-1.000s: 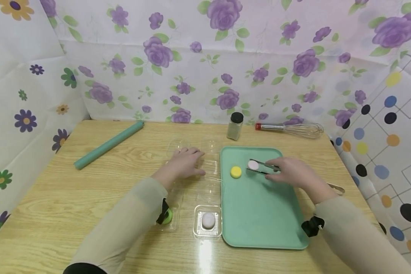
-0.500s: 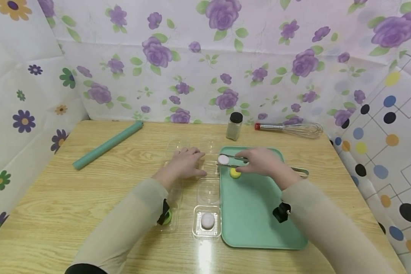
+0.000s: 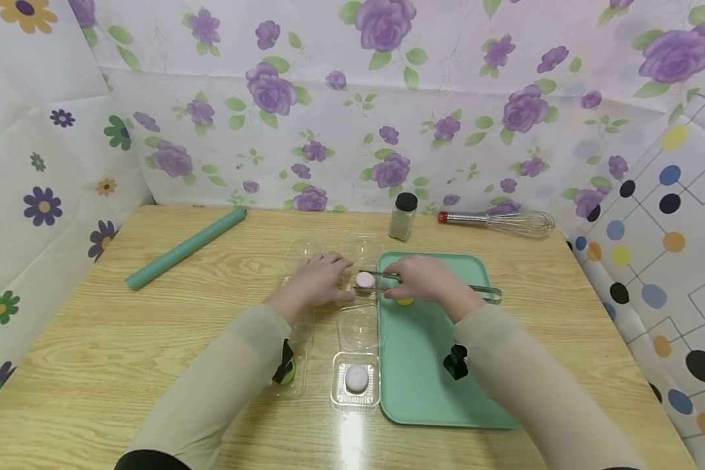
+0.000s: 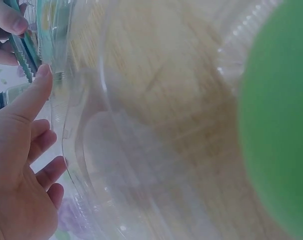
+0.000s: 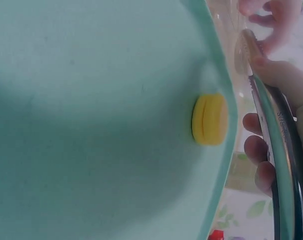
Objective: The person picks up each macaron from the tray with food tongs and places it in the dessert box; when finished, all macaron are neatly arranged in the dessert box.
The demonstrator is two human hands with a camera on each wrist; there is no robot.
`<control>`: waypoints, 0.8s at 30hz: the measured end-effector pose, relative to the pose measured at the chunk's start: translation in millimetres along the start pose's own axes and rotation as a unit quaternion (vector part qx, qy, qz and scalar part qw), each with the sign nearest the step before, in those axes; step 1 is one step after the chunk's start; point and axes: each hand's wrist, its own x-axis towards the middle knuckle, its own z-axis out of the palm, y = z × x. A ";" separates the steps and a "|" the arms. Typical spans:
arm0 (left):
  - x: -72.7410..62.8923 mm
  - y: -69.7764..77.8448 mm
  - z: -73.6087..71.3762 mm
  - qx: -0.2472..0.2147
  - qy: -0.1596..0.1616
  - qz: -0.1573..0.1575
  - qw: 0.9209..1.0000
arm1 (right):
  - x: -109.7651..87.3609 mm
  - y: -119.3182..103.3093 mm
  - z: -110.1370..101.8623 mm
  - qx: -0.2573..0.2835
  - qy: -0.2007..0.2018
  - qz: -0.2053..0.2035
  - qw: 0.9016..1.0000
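Observation:
My right hand (image 3: pixel 420 279) holds metal tongs (image 3: pixel 486 294) over the tray's left edge. Pinched between the tong tips is a pale pink macaron (image 3: pixel 365 280), above the clear plastic container (image 3: pixel 360 325). My left hand (image 3: pixel 318 281) lies at that container with its fingers loosely spread and nothing gripped; in the left wrist view its fingertips are right at the plastic rim. A yellow macaron (image 5: pixel 211 119) rests on the green tray (image 3: pixel 446 365), mostly hidden under my right hand in the head view. Close to my left wrist sits a green macaron (image 4: pixel 281 125), partly covered in the head view.
Another pale macaron (image 3: pixel 356 378) lies in the container's front compartment. A jar with a black lid (image 3: pixel 403 217) and a whisk (image 3: pixel 499 222) are behind the tray. At the back left is a green rolling pin (image 3: pixel 186 249). Patterned cloth walls enclose the table.
My right hand has carried the pink macaron in the tongs leftward, from over the tray, past the yellow macaron, to above the clear container. My left hand has stayed nearly still.

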 end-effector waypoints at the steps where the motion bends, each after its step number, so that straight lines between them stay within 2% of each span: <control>1: 0.2 0.0 0.2 -0.002 0.000 0.000 1.000 | 1.0 -0.7 0.9 -0.003 -0.002 0.000 1.000; 14: 2.2 -0.3 -0.6 0.004 0.001 0.008 1.000 | 7.7 -8.6 2.7 -0.028 -0.009 0.013 0.999; 24: 0.5 1.6 -2.2 0.012 -0.006 0.002 1.000 | 6.1 -7.1 4.6 -0.025 -0.002 0.021 0.999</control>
